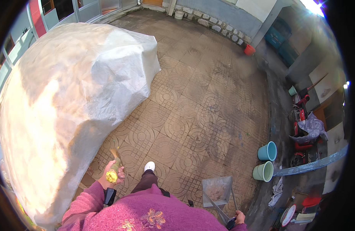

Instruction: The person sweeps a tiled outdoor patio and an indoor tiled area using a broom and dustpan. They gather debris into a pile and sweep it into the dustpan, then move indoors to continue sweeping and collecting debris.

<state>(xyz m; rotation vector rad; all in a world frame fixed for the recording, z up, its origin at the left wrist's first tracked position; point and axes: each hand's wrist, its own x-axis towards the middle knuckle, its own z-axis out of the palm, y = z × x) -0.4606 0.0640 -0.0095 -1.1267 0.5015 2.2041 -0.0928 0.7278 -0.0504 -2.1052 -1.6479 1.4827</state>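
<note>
Buckets (267, 151), blue and green, stand beside the dustpan (217, 189).

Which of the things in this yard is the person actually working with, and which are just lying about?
In use:
- straw broom with a yellow handle end, in the left hand
- grey metal dustpan, held by the right hand

Lying about:
- large white tarpaulin-covered heap
- blue plastic bucket
- pale green plastic bucket
- red scooter

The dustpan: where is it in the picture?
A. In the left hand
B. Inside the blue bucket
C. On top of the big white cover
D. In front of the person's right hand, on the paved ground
D: the grey dustpan lies on the patterned paving, its long handle running back to the right hand.
</note>
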